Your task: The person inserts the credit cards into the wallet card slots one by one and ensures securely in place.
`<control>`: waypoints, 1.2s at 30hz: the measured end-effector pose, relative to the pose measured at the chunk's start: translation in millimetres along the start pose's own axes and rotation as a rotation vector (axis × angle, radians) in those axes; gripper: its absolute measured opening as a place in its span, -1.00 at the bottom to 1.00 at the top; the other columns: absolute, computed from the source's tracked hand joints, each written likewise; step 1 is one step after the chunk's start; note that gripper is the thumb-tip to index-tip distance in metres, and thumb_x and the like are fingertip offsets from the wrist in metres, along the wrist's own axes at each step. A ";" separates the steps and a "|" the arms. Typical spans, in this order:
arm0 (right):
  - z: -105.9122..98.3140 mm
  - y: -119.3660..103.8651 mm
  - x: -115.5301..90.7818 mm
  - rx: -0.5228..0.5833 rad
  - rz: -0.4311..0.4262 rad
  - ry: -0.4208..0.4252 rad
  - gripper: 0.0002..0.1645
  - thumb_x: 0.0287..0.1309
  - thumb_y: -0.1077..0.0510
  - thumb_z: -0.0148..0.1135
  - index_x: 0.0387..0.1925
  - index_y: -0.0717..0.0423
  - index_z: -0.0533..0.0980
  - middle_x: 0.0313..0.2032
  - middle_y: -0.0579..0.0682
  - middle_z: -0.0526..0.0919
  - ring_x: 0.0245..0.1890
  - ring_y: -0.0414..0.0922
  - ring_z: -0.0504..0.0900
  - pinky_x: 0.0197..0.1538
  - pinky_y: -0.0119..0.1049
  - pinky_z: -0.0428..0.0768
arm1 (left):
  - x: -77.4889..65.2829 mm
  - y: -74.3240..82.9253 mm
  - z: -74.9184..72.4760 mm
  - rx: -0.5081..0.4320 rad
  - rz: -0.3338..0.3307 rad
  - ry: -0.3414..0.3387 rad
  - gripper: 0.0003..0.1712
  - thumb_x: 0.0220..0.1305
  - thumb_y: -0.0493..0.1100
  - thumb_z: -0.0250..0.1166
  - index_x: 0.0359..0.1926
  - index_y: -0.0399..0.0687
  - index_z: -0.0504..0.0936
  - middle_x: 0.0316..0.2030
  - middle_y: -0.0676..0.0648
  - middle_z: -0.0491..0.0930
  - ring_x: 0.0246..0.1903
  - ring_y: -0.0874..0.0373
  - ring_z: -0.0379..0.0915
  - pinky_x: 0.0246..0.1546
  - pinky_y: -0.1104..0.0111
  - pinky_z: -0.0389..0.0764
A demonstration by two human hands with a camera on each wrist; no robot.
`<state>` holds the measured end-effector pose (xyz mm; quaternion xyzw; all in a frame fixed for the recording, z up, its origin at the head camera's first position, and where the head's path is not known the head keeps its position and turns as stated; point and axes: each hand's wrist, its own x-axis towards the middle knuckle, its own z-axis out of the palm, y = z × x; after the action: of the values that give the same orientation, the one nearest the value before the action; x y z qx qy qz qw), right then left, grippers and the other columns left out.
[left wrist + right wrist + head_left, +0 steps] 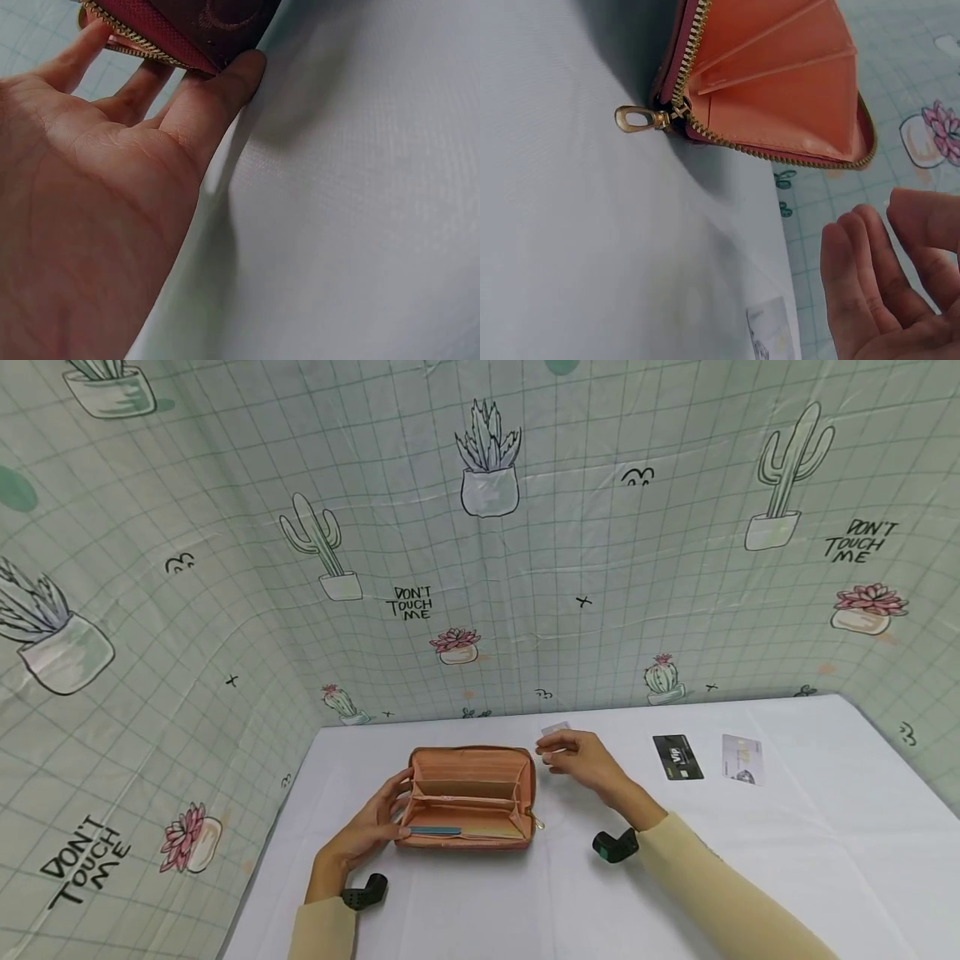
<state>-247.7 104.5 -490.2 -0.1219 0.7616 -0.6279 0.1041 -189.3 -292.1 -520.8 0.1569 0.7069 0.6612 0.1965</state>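
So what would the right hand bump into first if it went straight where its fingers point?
Probably the open wallet, at its far right corner; the right hand could pass over or behind it, since depth is unclear.

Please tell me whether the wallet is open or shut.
Open: the wallet's zipper is undone, and its inner pockets show.

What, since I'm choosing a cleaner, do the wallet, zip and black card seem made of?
Wallet: probably leather or imitation leather; its exterior looks textured, its lining smooth.
Zip: likely metal, fairly shiny, given its glinting gold colour.
Black card: perhaps plastic, as it lies flat with crisp edges; finish unclear.
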 end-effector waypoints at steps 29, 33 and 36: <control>-91.2 28.1 -101.9 -0.237 0.127 0.132 -0.49 0.37 0.26 0.37 0.27 0.39 0.53 0.23 0.33 0.64 0.01 -0.15 0.70 -0.10 -0.39 0.63 | -1.7 0.8 2.9 0.009 -0.021 -0.009 0.23 0.28 -0.32 0.44 0.70 -0.19 -0.22 0.62 -0.43 -0.16 0.56 -0.33 -0.07 0.30 0.20 0.47; -98.2 30.8 -113.1 -0.259 0.134 0.137 -0.48 0.34 0.28 0.38 0.26 0.41 0.53 0.21 0.35 0.65 0.01 -0.07 0.73 -0.11 -0.41 0.63 | -1.5 0.5 2.9 0.004 -0.021 -0.008 0.24 0.27 -0.32 0.44 0.70 -0.18 -0.22 0.61 -0.43 -0.16 0.55 -0.29 -0.03 0.27 0.27 0.49; -101.5 33.6 -120.6 -0.278 0.139 0.130 -0.47 0.31 0.31 0.40 0.24 0.44 0.52 0.19 0.39 0.64 0.03 0.04 0.74 -0.11 -0.42 0.64 | -1.6 0.0 3.1 -0.001 -0.023 -0.003 0.24 0.26 -0.32 0.45 0.70 -0.18 -0.21 0.61 -0.43 -0.15 0.54 -0.26 0.01 0.26 0.30 0.48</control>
<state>-166.8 243.3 -503.3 -0.0411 0.8530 -0.5142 0.0800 -186.3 -290.2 -520.8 0.1498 0.7080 0.6589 0.2054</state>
